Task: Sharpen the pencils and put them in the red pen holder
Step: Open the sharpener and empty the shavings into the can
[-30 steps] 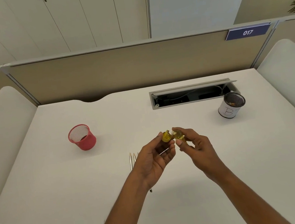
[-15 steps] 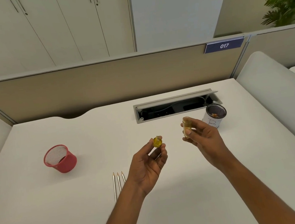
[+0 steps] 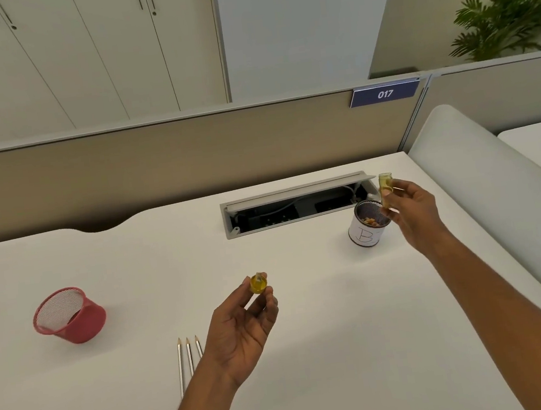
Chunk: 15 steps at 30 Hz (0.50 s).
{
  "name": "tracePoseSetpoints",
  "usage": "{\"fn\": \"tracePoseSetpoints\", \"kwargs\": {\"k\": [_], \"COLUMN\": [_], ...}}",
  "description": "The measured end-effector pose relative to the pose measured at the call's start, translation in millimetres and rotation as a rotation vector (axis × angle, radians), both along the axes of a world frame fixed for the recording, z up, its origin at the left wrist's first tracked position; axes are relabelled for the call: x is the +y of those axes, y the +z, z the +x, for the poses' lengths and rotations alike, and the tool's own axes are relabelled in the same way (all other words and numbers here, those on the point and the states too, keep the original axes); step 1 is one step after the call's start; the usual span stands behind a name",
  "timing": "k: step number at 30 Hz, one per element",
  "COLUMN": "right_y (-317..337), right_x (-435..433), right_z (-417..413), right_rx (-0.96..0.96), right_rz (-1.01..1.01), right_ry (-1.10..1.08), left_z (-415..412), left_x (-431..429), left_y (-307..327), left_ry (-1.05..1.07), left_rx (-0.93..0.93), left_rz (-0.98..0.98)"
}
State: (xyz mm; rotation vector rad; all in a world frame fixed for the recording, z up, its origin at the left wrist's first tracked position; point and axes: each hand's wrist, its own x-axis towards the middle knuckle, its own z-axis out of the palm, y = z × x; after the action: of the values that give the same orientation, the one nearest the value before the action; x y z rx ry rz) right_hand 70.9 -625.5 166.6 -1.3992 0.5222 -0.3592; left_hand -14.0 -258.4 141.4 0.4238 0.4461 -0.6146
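The left hand (image 3: 243,329) pinches the yellow sharpener body (image 3: 258,283) at its fingertips. The right hand (image 3: 413,212), well apart at far right, grips the clear yellow cap (image 3: 386,186) above the right rim of the white shavings cup (image 3: 365,237). If the cap is tipped off-centre, shavings could scatter on the desk (image 3: 307,301). Three pencils (image 3: 189,355) lie beside the left wrist, and the red pen holder (image 3: 73,323) stands at the left.

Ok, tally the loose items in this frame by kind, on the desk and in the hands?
Pencils: 3
Red pen holder: 1
White tin: 1
Yellow sharpener pieces: 2, one pinched in the left hand, one in the right hand
Total: 7
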Motion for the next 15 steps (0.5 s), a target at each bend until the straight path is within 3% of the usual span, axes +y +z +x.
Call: {"fn": "tracePoseSetpoints", "kwargs": {"k": [7,15], "right_y": [-37,-43], "right_x": [-35,-33], "right_z": [8,19], "right_rx": [0.280,0.413], "right_rz": [-0.746,-1.277], "right_ry": [-0.022,0.226], "left_z": [2,4], "left_x": [4,9], "left_y": [-4,-5], "left_ry": [0.036,0.059], "left_rx": [0.014,0.026], "left_rz": [0.020,0.038]}}
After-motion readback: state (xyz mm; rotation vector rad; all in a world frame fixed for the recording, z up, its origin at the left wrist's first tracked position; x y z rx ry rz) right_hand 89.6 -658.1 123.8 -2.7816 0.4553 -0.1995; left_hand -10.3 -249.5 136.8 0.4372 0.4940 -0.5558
